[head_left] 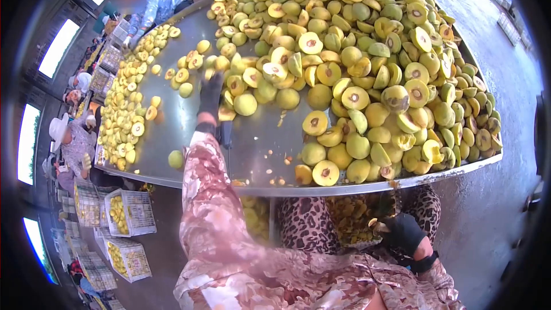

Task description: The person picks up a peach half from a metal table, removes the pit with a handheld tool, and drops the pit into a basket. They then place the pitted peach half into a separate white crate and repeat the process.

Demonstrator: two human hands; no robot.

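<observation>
- Smooth, curved sheet metal forms the desk point(252, 138), its grey surface shiny and dotted with small scraps of fruit.
- Heaped across the far and right side lies a big pile of yellow-green fruit point(367, 63): round whole ones mixed with cut halves showing pale flesh and brown pit hollows.
- Left hand point(210, 93), in a dark glove with a pink patterned sleeve, stretches over the desk to the near edge of the pile; its fingers touch the fruit there, but whether they grip one I cannot tell.
- Right hand point(402, 233), also dark-gloved, hangs below the desk edge beside leopard-print trousers, curled around something small I cannot make out.
- Another person's hand point(126, 41) works a second strip of fruit halves point(123, 109) along the left rim.
- White mesh crates point(129, 212) holding fruit stand on the floor.
</observation>
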